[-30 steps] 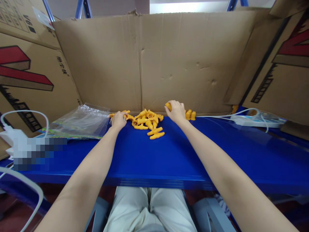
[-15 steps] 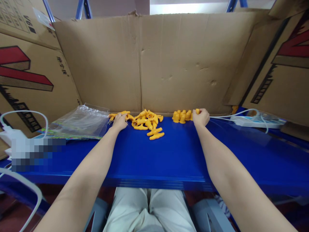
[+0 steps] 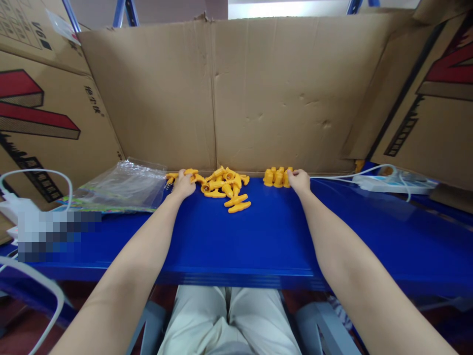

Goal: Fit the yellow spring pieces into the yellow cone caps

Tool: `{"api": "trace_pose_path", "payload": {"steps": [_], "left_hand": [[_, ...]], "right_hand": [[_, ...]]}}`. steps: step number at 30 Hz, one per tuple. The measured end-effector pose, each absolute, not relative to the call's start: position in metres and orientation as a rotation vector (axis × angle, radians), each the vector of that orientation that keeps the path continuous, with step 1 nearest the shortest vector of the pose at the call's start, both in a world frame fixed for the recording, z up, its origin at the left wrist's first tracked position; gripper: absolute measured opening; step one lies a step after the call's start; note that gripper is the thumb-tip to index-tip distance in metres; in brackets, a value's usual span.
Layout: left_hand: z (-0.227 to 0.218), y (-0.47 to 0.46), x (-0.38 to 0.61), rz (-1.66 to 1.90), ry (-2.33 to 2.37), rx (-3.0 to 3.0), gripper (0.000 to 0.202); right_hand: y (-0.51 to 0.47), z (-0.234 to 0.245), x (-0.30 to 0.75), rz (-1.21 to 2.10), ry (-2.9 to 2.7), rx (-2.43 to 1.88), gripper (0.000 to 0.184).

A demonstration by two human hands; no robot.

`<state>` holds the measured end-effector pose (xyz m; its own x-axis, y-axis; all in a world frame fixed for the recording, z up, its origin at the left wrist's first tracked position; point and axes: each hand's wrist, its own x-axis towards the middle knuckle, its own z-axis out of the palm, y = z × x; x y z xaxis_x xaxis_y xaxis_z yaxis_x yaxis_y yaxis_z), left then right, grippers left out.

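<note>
A loose heap of small yellow plastic pieces (image 3: 225, 187) lies at the far side of the blue table (image 3: 258, 236). To its right several yellow pieces stand upright in a tight group (image 3: 276, 177). My left hand (image 3: 183, 185) rests at the heap's left edge, fingers curled over a yellow piece. My right hand (image 3: 299, 181) sits against the right side of the upright group, fingers closed and touching the outermost piece.
A cardboard wall (image 3: 258, 93) stands behind the table, with printed boxes on both sides. Clear plastic bags (image 3: 121, 186) lie at the left. A white power strip with cables (image 3: 391, 185) is at the right, and a white cable (image 3: 37, 172) loops at the left.
My right hand left the heap carrying a yellow piece, swung right past the upright group, then moved back against the group's right side. My left hand stayed at the heap's left edge.
</note>
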<state>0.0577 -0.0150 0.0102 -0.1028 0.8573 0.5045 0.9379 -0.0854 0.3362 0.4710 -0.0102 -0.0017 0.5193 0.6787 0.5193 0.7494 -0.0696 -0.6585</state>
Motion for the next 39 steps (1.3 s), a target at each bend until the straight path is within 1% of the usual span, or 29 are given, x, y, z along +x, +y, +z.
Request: {"api": "trace_pose_path", "payload": {"steps": [3, 6, 9, 12, 16, 18, 23, 26, 28, 30, 35, 39], "left_hand": [[0.011, -0.018, 0.059, -0.919, -2.042, -2.015, 0.042], [0.012, -0.02, 0.06, -0.901, -2.042, -2.011, 0.042], [0.016, -0.024, 0.062, -0.867, -2.073, -1.988, 0.041], [0.02, -0.03, 0.066, -0.857, -2.108, -1.935, 0.041], [0.025, -0.035, 0.069, -0.862, -2.106, -1.916, 0.04], [0.026, -0.036, 0.07, -0.863, -2.09, -1.921, 0.039], [0.027, -0.035, 0.073, -0.891, -1.995, -1.959, 0.036], [0.027, -0.035, 0.075, -0.899, -1.93, -1.995, 0.034], [0.027, -0.034, 0.076, -0.897, -1.905, -2.014, 0.033], [0.027, -0.034, 0.077, -0.894, -1.892, -2.025, 0.033], [0.027, -0.034, 0.079, -0.885, -1.859, -2.052, 0.035], [0.026, -0.033, 0.079, -0.878, -1.838, -2.075, 0.036]], "right_hand": [[-0.017, 0.007, 0.462, -0.154, -1.169, -1.807, 0.024], [-0.023, 0.02, 0.446, -0.288, -1.277, -1.701, 0.026], [-0.027, 0.031, 0.422, -0.422, -1.5, -1.575, 0.027], [-0.032, 0.032, 0.389, -0.496, -1.845, -1.489, 0.029], [-0.039, 0.022, 0.35, -0.322, -2.18, -1.496, 0.037], [-0.039, 0.017, 0.341, -0.218, -2.268, -1.551, 0.036], [-0.037, 0.012, 0.339, -0.109, -2.263, -1.619, 0.037], [-0.038, 0.011, 0.34, -0.137, -2.233, -1.688, 0.03], [-0.038, 0.01, 0.338, -0.14, -2.197, -1.723, 0.03], [-0.038, 0.008, 0.337, -0.086, -2.151, -1.75, 0.033], [-0.034, 0.005, 0.339, 0.101, -2.084, -1.833, 0.054], [-0.026, 0.003, 0.343, 0.076, -2.122, -1.807, 0.053]]}}
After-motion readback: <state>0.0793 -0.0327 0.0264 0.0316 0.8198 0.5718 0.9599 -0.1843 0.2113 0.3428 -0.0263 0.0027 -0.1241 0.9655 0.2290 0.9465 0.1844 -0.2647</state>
